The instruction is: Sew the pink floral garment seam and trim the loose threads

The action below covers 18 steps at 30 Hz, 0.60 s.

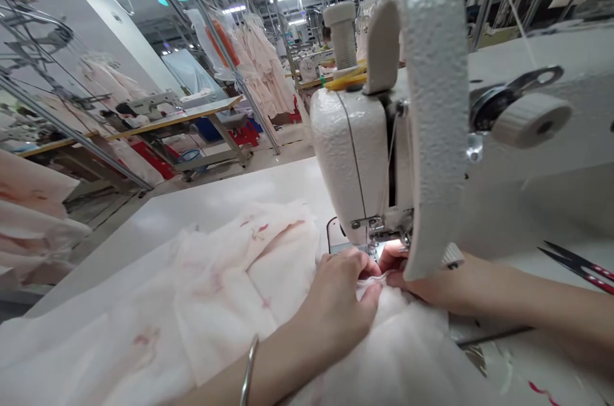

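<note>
A white sewing machine [345, 150] stands at centre right, its needle area lit by a small lamp. Just in front of the presser foot, my left hand [338, 300] pinches the edge of a pale pink fabric [225, 284] between thumb and fingers. Close beside it, my right hand [398, 265] grips the same gathered edge, partly hidden behind the machine's front guard. The thin fabric, printed with small red flower marks, spreads over the table to the left and hangs down toward me.
Black-bladed scissors with red handles [582, 265] lie on the right of the white table [288, 179]. Yellow tools [348, 78] rest on top of the machine head. Beyond are other sewing tables [192, 113], metal poles and hanging pink garments [268, 73].
</note>
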Each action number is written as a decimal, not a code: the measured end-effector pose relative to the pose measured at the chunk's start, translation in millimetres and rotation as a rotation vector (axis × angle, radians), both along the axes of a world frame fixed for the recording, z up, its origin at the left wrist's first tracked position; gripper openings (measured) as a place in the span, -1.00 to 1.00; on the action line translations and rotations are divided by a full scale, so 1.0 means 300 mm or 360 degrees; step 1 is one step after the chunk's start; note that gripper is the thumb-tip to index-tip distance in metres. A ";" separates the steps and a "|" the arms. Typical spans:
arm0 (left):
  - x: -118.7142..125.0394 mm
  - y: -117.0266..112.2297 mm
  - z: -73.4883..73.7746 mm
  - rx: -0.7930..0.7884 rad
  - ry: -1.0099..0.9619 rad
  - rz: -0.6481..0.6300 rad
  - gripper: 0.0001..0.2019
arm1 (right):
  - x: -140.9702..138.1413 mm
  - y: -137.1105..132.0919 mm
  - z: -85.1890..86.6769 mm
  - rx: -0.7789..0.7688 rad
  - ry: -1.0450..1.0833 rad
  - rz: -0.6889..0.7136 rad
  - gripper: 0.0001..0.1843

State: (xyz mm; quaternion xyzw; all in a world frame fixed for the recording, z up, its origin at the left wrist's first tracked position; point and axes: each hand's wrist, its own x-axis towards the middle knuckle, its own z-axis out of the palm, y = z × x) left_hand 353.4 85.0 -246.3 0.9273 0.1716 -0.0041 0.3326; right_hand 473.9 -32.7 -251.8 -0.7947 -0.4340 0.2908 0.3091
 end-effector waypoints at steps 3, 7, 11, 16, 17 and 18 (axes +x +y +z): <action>0.005 0.001 0.009 -0.0043 0.0060 0.0029 -0.92 | -0.005 0.006 0.029 -0.0153 0.0033 0.0013 -0.97; 0.011 0.004 0.016 -0.0065 0.0070 0.0038 -0.94 | -0.008 0.014 0.056 -0.0277 0.0037 0.0006 -0.93; 0.011 0.007 0.020 -0.0057 0.0066 0.0006 -0.93 | -0.011 0.012 0.062 -0.0355 0.0052 0.0020 -0.92; 0.011 0.005 0.027 -0.0014 0.0106 -0.0009 -0.91 | -0.011 0.003 0.058 -0.0342 0.0025 0.0027 -0.90; 0.012 0.003 0.028 -0.0016 0.0118 -0.0015 -0.90 | -0.010 0.001 0.056 -0.0331 0.0018 0.0034 -0.89; 0.012 0.002 0.029 -0.0018 0.0121 -0.0019 -0.90 | -0.008 -0.001 0.054 -0.0314 0.0010 0.0043 -0.89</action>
